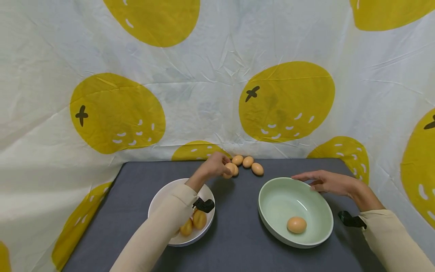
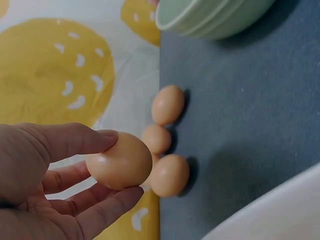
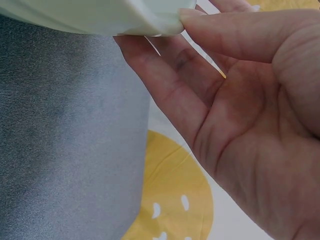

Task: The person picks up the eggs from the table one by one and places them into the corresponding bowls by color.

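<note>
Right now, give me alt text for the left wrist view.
Left hand pinches a brown egg between thumb and fingers; beyond it, other eggs on a grey table, part of a green bowl at top and part of a white bowl at lower right.

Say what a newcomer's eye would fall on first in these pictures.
Probably the big yellow shapes on the pale cloth behind the grey table. Next, likely, the green bowl at right, one egg inside, the right hand on its rim. Then the left hand, holding another egg near four more at the table's far edge.
</note>
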